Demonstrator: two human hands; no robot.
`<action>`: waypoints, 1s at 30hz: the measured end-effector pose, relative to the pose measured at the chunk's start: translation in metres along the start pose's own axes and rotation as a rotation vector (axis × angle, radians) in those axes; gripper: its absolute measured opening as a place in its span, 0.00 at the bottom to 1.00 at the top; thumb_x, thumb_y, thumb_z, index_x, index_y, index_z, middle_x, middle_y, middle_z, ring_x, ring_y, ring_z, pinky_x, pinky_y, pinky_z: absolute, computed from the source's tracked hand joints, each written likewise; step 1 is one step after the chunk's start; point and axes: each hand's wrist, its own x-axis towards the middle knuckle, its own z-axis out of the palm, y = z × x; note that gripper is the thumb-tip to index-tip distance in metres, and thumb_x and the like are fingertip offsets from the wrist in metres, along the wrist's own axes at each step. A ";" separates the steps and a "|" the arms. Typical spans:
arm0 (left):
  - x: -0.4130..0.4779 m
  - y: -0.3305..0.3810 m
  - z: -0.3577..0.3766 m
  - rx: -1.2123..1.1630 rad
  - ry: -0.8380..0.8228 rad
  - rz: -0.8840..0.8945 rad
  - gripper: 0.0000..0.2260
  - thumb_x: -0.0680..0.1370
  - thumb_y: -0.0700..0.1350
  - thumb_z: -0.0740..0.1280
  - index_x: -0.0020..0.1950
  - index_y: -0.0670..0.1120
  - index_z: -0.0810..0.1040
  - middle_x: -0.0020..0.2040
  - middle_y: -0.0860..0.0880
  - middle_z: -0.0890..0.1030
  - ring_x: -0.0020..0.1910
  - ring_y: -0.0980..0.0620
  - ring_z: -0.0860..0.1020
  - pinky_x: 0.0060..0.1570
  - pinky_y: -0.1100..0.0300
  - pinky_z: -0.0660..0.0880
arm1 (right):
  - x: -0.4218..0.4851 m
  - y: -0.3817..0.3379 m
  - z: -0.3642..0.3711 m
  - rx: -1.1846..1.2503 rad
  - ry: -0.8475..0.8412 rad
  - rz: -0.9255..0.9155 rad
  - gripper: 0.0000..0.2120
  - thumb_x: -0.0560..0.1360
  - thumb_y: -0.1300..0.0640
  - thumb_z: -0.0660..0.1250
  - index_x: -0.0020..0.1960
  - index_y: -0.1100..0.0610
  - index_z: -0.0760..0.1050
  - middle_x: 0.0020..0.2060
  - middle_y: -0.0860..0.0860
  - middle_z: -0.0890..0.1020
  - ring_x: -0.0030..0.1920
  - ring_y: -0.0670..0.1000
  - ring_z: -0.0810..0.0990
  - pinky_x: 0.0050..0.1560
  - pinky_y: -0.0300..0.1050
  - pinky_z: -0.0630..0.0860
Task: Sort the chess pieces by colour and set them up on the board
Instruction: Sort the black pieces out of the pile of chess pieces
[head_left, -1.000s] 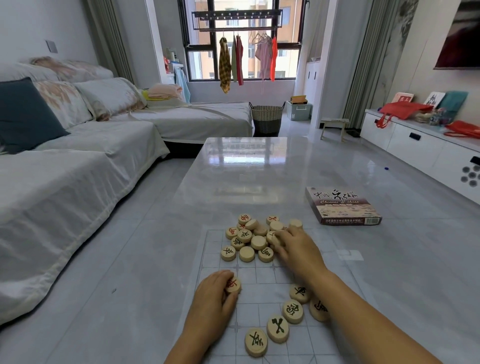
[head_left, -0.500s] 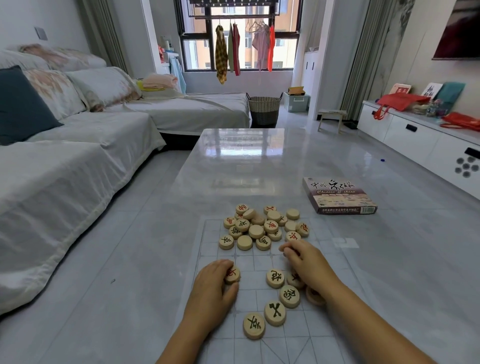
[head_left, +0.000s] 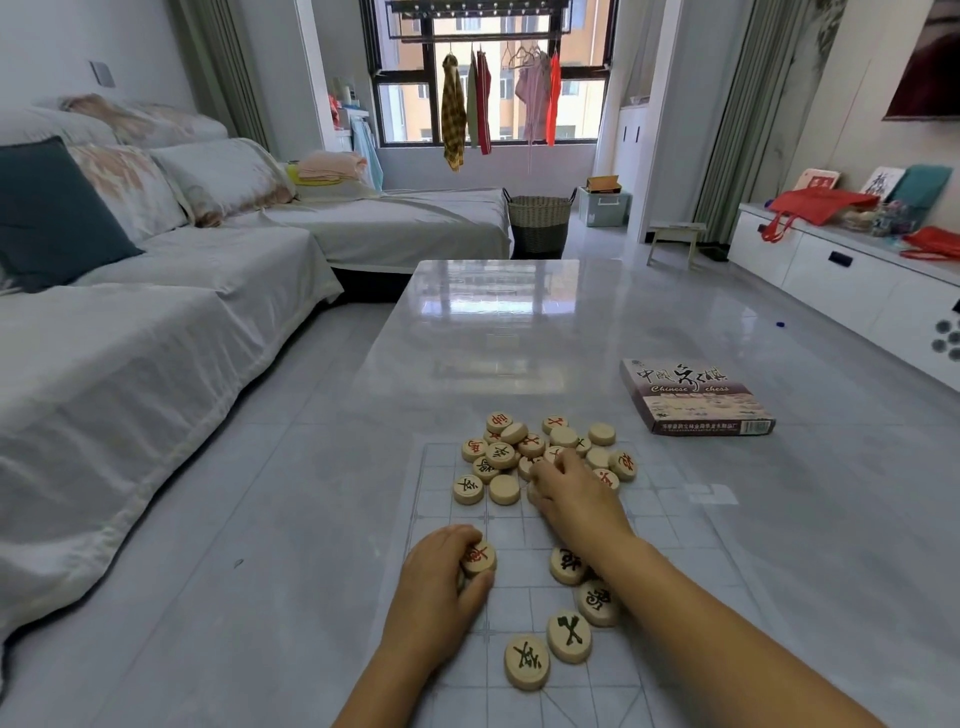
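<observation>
The right hand (head_left: 576, 499) is reaching forward again, having left the near cluster of black pieces where it was lying half a second ago, while the left hand (head_left: 441, 587) is staying put. Nearest the person, four round pale wooden discs with black characters (head_left: 569, 635) are lying face up and close together on the translucent gridded board sheet (head_left: 675, 545), partly under the right forearm. Just left of them the left hand is resting on the sheet, its grip pinching a round pale wooden disc with a red character (head_left: 479, 557) between thumb and curled fingers. Farther out, the right hand is lying over the near edge of the mixed heap of wooden discs (head_left: 514, 447), some red, some black, some face down. Its fingers are curling down among them, and whether its grip is closing on one cannot be told. The heap is sitting at the far edge of the sheet on the glossy grey tabletop (head_left: 493, 322). To the right and beyond, well apart, a flat purple cardboard chess box (head_left: 696, 397) is lying on the tabletop. A grey covered sofa (head_left: 156, 312) is running along the left.
</observation>
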 end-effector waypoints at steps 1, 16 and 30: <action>0.000 0.000 0.000 0.000 0.001 -0.002 0.16 0.74 0.48 0.67 0.61 0.50 0.72 0.57 0.56 0.73 0.55 0.60 0.68 0.57 0.67 0.63 | -0.007 0.008 -0.005 0.057 0.015 0.017 0.12 0.79 0.52 0.57 0.61 0.54 0.70 0.56 0.53 0.73 0.51 0.55 0.75 0.45 0.46 0.72; -0.001 0.004 -0.001 0.020 -0.006 -0.022 0.16 0.74 0.47 0.67 0.61 0.49 0.72 0.57 0.53 0.75 0.56 0.55 0.71 0.56 0.66 0.65 | -0.036 0.056 -0.037 0.256 -0.007 0.307 0.10 0.79 0.57 0.58 0.55 0.56 0.76 0.54 0.54 0.77 0.52 0.51 0.76 0.51 0.44 0.72; -0.002 0.000 0.002 -0.045 0.043 -0.128 0.24 0.72 0.46 0.69 0.67 0.48 0.67 0.61 0.52 0.73 0.60 0.55 0.70 0.61 0.63 0.66 | -0.026 -0.020 -0.012 0.249 -0.310 0.068 0.15 0.74 0.48 0.65 0.58 0.53 0.73 0.57 0.49 0.73 0.54 0.49 0.74 0.55 0.44 0.73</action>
